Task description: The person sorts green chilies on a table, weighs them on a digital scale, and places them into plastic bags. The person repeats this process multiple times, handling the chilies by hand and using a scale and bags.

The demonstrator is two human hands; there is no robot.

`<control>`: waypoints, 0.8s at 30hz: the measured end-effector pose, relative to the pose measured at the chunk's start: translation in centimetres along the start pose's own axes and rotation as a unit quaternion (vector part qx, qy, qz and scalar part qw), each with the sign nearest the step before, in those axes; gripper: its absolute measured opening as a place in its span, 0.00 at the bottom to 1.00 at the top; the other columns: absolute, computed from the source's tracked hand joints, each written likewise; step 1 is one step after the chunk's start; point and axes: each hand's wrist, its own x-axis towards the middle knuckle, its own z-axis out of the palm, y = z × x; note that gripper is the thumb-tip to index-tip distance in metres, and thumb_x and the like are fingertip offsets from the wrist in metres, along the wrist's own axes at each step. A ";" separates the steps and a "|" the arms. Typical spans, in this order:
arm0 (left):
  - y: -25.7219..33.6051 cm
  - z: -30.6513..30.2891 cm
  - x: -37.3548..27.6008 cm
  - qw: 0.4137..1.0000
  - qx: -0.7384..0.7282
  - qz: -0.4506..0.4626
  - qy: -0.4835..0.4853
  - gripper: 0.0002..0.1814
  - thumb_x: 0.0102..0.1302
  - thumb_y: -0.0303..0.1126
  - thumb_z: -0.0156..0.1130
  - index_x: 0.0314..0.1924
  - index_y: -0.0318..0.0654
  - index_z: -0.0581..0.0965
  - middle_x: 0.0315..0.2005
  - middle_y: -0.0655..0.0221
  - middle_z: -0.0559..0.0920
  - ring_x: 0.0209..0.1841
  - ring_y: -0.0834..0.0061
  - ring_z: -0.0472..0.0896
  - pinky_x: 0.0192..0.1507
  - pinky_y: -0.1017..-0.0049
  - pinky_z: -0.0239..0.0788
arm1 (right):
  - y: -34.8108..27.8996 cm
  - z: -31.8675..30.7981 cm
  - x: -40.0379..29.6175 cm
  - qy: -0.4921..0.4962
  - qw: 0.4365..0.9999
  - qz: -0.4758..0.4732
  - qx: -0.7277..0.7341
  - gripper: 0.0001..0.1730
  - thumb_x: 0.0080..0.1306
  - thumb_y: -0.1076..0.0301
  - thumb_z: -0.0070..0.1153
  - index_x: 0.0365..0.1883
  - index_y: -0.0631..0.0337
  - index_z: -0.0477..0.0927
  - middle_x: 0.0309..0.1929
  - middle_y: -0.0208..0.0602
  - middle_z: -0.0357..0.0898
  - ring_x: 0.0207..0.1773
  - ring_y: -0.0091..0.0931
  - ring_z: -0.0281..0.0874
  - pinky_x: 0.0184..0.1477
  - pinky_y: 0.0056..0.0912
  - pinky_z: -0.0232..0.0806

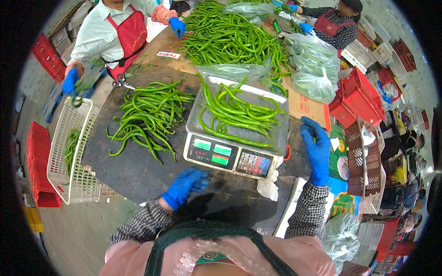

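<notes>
A digital weighing scale point(238, 165) stands before me, its display lit green. Long green chili peppers point(238, 110) lie across its metal pan point(195, 119). My left hand point(186, 184), in a blue glove, hovers near the scale's front left corner with fingers loosely bent and nothing visible in them. To the right of the scale is my right hand point(316, 151), also blue-gloved, its fingers curled. A small green bit shows by its fingers; whether it is held is unclear. Left of the scale a loose pile of green chili peppers point(148, 114) rests on the dark tabletop point(103, 138).
A larger pepper heap point(234, 34) covers the table's far side. Scissors point(122, 82) lie at the left edge, above a white plastic basket point(60, 148). Filled plastic bags point(314, 65) and red crates point(362, 96) are at right. Two co-workers point(127, 34) stand across.
</notes>
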 end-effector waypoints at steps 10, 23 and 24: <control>-8.1 -6.9 -6.7 0.987 -0.145 0.020 0.059 0.16 0.69 0.41 0.53 0.48 0.38 0.77 0.35 0.66 0.83 0.34 0.74 0.79 0.37 0.76 0.71 | 0.0 1.2 1.1 0.029 0.996 -0.044 -0.075 0.16 0.63 0.74 0.57 0.51 0.59 0.80 0.41 0.35 0.81 0.42 0.22 0.77 0.47 0.25 0.68; -8.4 -9.7 -9.2 0.978 -0.184 0.065 0.072 0.16 0.70 0.41 0.53 0.47 0.36 0.77 0.35 0.66 0.83 0.33 0.75 0.79 0.37 0.75 0.72 | -0.1 6.4 6.3 -0.099 0.882 -0.303 -0.347 0.14 0.58 0.62 0.62 0.44 0.47 0.83 0.40 0.36 0.77 0.44 0.36 0.76 0.44 0.38 0.70; -8.4 -9.9 -9.2 0.977 -0.188 0.067 0.077 0.16 0.70 0.41 0.52 0.47 0.36 0.77 0.35 0.66 0.83 0.33 0.75 0.79 0.37 0.75 0.73 | -0.8 7.2 6.4 -0.107 0.873 -0.321 -0.352 0.14 0.58 0.62 0.61 0.44 0.48 0.83 0.39 0.35 0.77 0.44 0.36 0.76 0.44 0.39 0.70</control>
